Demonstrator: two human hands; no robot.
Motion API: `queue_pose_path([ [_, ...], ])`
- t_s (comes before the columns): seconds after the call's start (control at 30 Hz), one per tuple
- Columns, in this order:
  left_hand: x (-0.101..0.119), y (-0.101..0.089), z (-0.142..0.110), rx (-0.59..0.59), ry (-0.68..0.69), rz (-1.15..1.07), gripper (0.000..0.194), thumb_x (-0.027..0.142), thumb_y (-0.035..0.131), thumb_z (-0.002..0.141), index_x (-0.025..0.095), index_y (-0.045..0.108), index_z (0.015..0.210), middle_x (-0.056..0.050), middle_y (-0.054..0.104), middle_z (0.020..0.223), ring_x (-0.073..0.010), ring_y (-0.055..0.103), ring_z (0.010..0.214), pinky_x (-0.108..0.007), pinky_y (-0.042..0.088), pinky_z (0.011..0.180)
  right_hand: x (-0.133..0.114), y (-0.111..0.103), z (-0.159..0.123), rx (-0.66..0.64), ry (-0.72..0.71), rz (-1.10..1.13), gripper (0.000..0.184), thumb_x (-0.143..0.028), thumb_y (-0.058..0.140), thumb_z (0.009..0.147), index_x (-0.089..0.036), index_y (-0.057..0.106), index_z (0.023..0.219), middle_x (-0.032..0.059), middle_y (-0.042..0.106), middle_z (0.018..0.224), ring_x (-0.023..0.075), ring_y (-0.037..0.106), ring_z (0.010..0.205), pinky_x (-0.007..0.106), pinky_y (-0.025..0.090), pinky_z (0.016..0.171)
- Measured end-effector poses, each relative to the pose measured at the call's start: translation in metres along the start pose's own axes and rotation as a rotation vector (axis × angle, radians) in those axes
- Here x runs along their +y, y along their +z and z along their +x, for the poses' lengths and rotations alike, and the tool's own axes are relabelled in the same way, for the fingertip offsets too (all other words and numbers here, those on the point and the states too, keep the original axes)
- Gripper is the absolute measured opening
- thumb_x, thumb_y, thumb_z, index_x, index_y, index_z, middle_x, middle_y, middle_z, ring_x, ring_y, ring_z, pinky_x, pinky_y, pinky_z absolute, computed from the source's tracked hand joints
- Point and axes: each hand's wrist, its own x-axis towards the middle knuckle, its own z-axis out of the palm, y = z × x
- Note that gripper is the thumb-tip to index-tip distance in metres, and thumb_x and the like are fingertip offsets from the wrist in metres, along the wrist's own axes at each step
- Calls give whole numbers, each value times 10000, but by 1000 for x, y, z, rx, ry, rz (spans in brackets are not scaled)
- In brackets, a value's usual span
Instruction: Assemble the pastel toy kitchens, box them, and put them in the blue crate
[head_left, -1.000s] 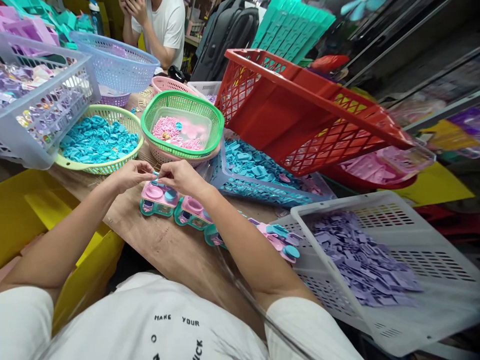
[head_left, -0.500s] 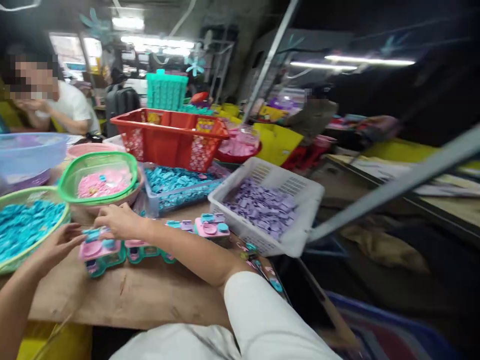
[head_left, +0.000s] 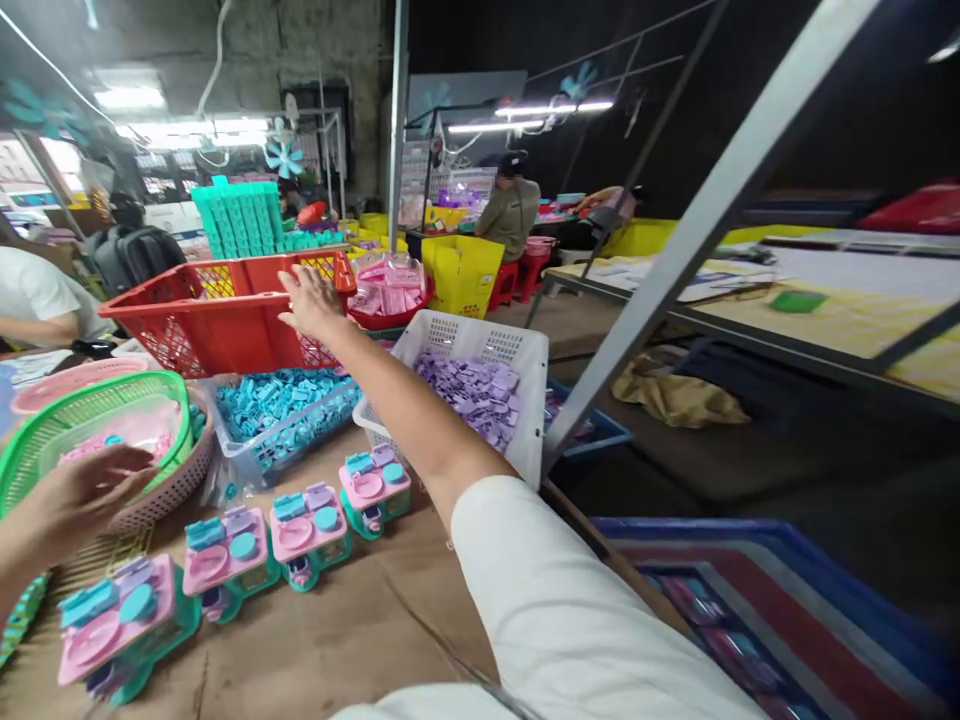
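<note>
My right hand (head_left: 311, 300) reaches out over the near right rim of the red crate (head_left: 225, 335), fingers spread and nothing visible in them. At the left edge, my left hand (head_left: 97, 490) hovers in front of the green basket (head_left: 176, 395), its fingers loosely stretched and apparently holding nothing. Below it stands a small toy (head_left: 120, 625) with a pink top, blue and lilac parts and a teal clear body. Several matching toys, including the farthest toy (head_left: 375, 488), form a slanting row along the wooden table (head_left: 315, 650).
Behind the toys are a clear bin (head_left: 281, 440) of blue pieces and a white basket (head_left: 525, 370) of purple pieces. A slanted metal post (head_left: 697, 240) crosses the right side. Teal parts (head_left: 236, 225) are stacked beyond the crate. People sit farther back.
The view has swung right. Both hands have left the nearest toy: my right hand has moved out to the red crate, and my left sits beside the green basket.
</note>
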Motion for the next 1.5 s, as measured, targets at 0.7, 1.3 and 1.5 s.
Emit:
queue_pose_path([
  [0.7, 121, 2, 189, 284, -101, 483, 779, 563, 724, 806, 92, 583, 1411, -255, 569, 1408, -386, 592, 1270, -442, 509, 1046, 74, 72, -58, -475, 5, 496, 685, -599, 294, 1076, -158, 764, 845, 80, 775, 973, 219, 698, 1013, 279, 468, 911],
  [1.3, 122, 61, 276, 33, 112, 808, 709, 354, 669, 864, 108, 468, 1499, -270, 473, 1498, -428, 441, 1395, -475, 469, 1047, 87, 99, 13, -513, 148, 126, 1379, -524, 980, 566, -202, 206, 1660, 269, 288, 1655, 420, 273, 1568, 527, 350, 1226],
  [1.5, 119, 60, 275, 80, 143, 802, 787, 357, 650, 864, 97, 378, 1555, -255, 490, 1479, -382, 463, 1377, -465, 408, 1122, 85, 111, 38, -802, -64, 26, 993, -526, 1000, 503, -227, 655, 1385, 138, 647, 1437, 347, 626, 1309, 377, 512, 1065],
])
